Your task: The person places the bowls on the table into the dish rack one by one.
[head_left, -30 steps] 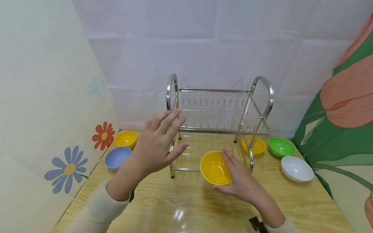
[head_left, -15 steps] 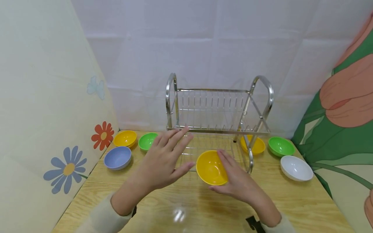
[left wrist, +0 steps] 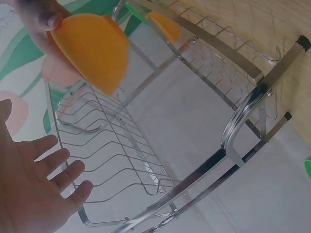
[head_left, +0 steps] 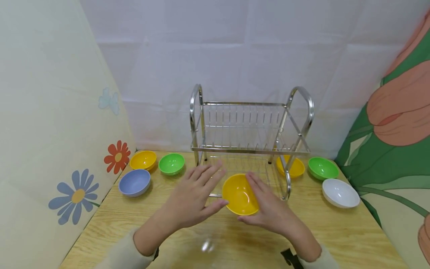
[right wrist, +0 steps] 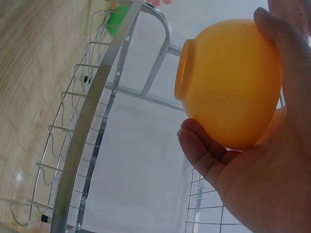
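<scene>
My right hand (head_left: pixel 272 207) grips a yellow bowl (head_left: pixel 240 194) by its right side, thumb at the near rim and fingers at the far one. The bowl is held up in front of the metal dish rack (head_left: pixel 250 151), its inside facing me. In the right wrist view the yellow bowl (right wrist: pixel 228 85) shows its outside and foot ring. Just left of the bowl, my left hand (head_left: pixel 193 196) hovers with fingers extended, holding nothing. The left wrist view shows that hand (left wrist: pixel 36 187) apart from the bowl (left wrist: pixel 95 51).
Left of the rack stand a yellow bowl (head_left: pixel 143 160), a green bowl (head_left: pixel 171 164) and a blue bowl (head_left: pixel 134 183). On the right are another yellow bowl (head_left: pixel 295 168), a green bowl (head_left: pixel 323 169) and a white bowl (head_left: pixel 340 193). Painted panels flank the wooden table (head_left: pixel 235 243).
My right hand has carried the yellow bowl slightly left. My left hand has moved down and right, closer to that bowl, uncovering the green bowl on the left.
</scene>
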Motion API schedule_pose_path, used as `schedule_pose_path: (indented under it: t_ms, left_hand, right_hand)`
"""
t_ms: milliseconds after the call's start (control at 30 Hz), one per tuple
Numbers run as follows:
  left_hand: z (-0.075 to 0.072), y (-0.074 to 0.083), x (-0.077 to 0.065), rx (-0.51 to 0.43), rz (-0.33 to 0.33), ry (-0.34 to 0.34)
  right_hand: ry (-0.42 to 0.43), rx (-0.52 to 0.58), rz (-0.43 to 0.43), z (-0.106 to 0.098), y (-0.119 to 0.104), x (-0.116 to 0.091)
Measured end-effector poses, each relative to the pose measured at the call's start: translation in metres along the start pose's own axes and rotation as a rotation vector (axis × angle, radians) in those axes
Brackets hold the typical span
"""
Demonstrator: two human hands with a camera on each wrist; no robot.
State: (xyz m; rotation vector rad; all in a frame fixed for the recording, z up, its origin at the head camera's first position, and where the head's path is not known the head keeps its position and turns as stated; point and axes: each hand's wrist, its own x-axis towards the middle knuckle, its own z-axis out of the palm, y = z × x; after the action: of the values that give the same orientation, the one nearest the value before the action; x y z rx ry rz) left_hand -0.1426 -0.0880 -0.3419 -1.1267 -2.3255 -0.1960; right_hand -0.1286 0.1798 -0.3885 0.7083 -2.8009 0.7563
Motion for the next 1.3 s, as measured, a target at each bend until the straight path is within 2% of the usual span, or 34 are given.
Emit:
schedule_pose_path:
  t_ms: [400, 633, 967, 1300]
  left_hand:
    - [0.024, -0.001, -0.013, -0.107, -0.069, -0.128]
    - [0.036, -0.002, -0.019, -0.173, -0.079, -0.22]
    - [0.043, -0.006, -0.021, -0.229, -0.032, -0.227]
    - [0.051, -0.009, -0.022, -0.236, -0.037, -0.252]
  right_hand:
    - [-0.005, 0.006, -0.028, 0.001, -0.006, -0.002]
    - [0.01, 0.01, -0.058, 0.003, -0.005, -0.003]
    - [0.003, 0.008, -0.049, 0.005, -0.007, -0.003]
    - [-0.008, 0.002, -0.061, 0.007, -0.01, -0.003]
